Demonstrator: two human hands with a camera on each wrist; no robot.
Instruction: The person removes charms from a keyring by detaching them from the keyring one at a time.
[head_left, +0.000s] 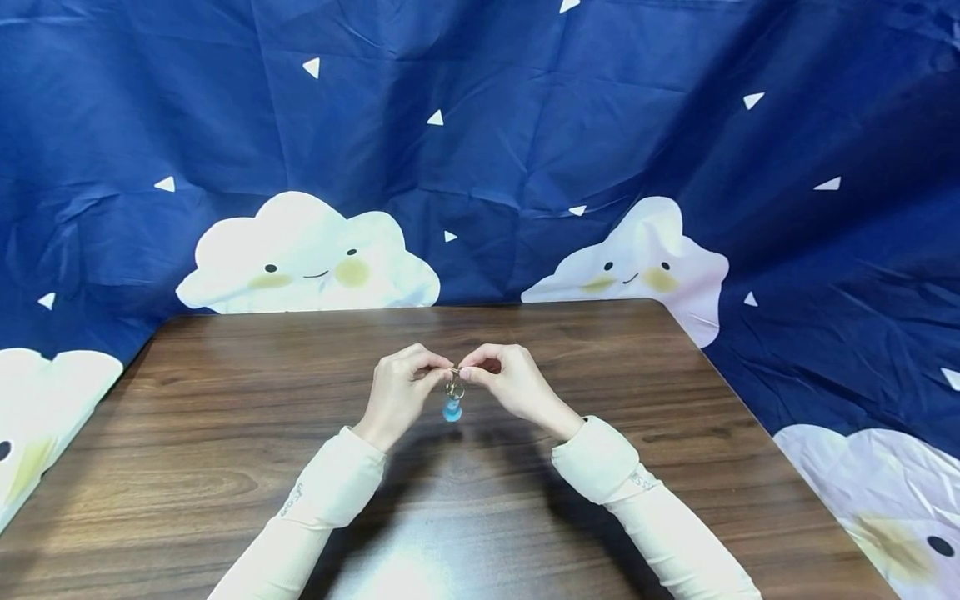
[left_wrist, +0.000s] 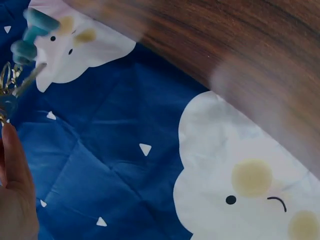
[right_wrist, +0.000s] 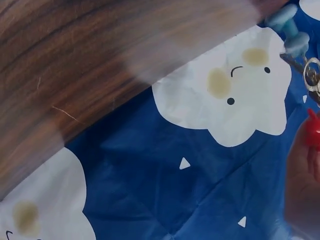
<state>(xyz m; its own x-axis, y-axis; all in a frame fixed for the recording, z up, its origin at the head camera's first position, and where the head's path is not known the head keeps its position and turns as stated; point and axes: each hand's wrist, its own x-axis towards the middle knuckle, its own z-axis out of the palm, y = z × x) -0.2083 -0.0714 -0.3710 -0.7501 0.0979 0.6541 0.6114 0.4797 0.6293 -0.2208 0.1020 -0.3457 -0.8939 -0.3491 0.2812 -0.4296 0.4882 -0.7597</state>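
Observation:
A keychain with a blue spool-shaped charm (head_left: 452,409) hangs between both hands over the table. Its gold ring and clasp (right_wrist: 311,75) show in the right wrist view, beside a thin dark metal piece (right_wrist: 291,61). The left hand (head_left: 397,390) pinches the top of the keychain between thumb and fingers. From the other side, the right hand (head_left: 517,385) pinches it too, fingertips close to those of the left. A bright red piece (right_wrist: 313,131) shows at the right fingertips in the right wrist view. The fingers partly hide the keychain's top.
The brown wooden table (head_left: 225,467) lies below the hands, its far edge against a blue cloth (head_left: 480,150) printed with white clouds and small triangles. White sleeves (head_left: 330,483) cover both forearms.

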